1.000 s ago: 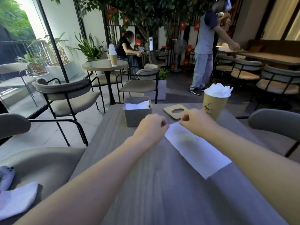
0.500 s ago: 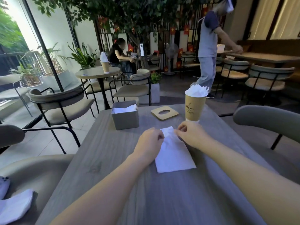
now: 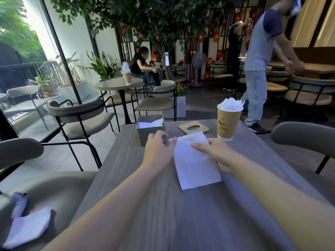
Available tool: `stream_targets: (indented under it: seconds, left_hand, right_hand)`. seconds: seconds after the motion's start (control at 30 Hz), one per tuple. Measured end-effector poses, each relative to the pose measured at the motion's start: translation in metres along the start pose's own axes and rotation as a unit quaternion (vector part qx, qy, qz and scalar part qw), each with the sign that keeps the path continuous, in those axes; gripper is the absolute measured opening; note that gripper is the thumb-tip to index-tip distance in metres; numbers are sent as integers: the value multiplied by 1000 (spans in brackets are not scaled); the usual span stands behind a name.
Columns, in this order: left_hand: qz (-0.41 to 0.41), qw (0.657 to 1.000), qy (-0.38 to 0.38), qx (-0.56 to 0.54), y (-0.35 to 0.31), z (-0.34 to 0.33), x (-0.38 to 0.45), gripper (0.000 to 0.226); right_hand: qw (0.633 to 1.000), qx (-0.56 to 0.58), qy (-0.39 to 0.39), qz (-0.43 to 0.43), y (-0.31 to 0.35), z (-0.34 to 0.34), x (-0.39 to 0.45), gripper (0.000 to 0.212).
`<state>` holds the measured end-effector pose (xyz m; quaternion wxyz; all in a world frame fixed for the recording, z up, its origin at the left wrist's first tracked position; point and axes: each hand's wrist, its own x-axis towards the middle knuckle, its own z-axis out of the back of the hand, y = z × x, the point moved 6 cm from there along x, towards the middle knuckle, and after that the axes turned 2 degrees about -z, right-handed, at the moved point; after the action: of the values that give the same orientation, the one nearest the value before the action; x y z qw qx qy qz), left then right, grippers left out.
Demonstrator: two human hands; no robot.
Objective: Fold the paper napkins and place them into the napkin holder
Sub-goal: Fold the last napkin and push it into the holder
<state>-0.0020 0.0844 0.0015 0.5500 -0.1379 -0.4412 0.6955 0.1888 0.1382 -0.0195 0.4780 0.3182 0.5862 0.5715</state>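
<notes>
A grey wood-grain surface (image 3: 163,214) fills the lower part of the view, with a padded grey chair seat (image 3: 50,189) at its left edge. On that seat lies a loose stack of white paper napkins (image 3: 27,227).

Flat on the surface, near its middle, lies the white folded paper napkin (image 3: 194,162), a tall rectangle slightly skewed, its far edge just short of a flat tan wooden coaster with a round hole (image 3: 193,127).

The left hand (image 3: 158,147) rests at the napkin's upper left corner, fingers curled, thumb and fingertips pinching that corner. The right hand (image 3: 216,153) lies on the napkin's right edge, fingers stretched flat across the paper and pressing it down, not closed around anything.

Beyond the left hand stands a square grey napkin holder box (image 3: 150,131) with white napkins showing inside. To the right, just past the right hand, stands a tan paper cup with a printed logo (image 3: 228,124), stuffed with white napkins that rise above its rim.
</notes>
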Motion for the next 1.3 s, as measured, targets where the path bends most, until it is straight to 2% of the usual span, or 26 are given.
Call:
stream_targets:
  seconds: [0.07, 0.1, 0.17, 0.2, 0.27, 0.33, 0.53, 0.67, 0.77, 0.87, 1.0, 1.03, 1.1, 1.17, 1.3]
  left_hand:
    - [135, 983, 78, -101, 15, -1, -2, 52]
    - [192, 956, 143, -170, 18, -7, -7, 59]
    - [233, 905, 224, -277, 14, -15, -17, 49]
    - [221, 898, 232, -303, 12, -16, -18, 37]
    - [182, 915, 212, -290, 11, -13, -18, 22]
    - [153, 932, 202, -260, 14, -9, -17, 18]
    - [111, 890, 205, -391, 9, 1, -13, 27]
    - [90, 906, 195, -365, 10, 6, -11, 24]
    - [87, 918, 184, -341, 15, 9, -9, 15]
    - [90, 931, 159, -316, 17, 14, -9, 38]
    - [76, 947, 112, -290, 19, 18, -4, 39]
    - [77, 950, 99, -285, 20, 20, -3, 39]
    - [77, 954, 84, -277, 21, 22, -1, 39]
    - [73, 955, 76, -278, 19, 26, 0, 41]
    - [73, 956, 76, -274, 14, 43, 3, 37]
  right_hand:
    - [999, 47, 6, -1, 4, -2, -2, 24]
    - [998, 64, 8, -2, 5, -4, -3, 24]
    - [997, 71, 17, -7, 6, -10, -4, 26]
    - [997, 67, 24, -8, 5, -14, -4, 27]
    - [997, 65, 35, -8, 2, -17, -3, 26]
    - [997, 73, 38, 5, 2, -15, -4, 21]
    - [989, 103, 88, 51, 8, -15, -8, 24]
    - [988, 83, 109, 66, 14, -17, -6, 22]
    - [989, 44, 123, 71, 18, -20, -9, 39]
    - [990, 27, 122, 58, 18, -24, -13, 45]
    - [982, 93, 161, 28, 20, -32, -18, 30]
    - [985, 63, 159, 27, 18, -35, -17, 28]
    - [987, -92, 101, 84, 19, -37, -13, 17]
    - [966, -201, 46, 157, 26, -39, -10, 16]
    - [957, -213, -7, 196, 39, -38, -1, 21]
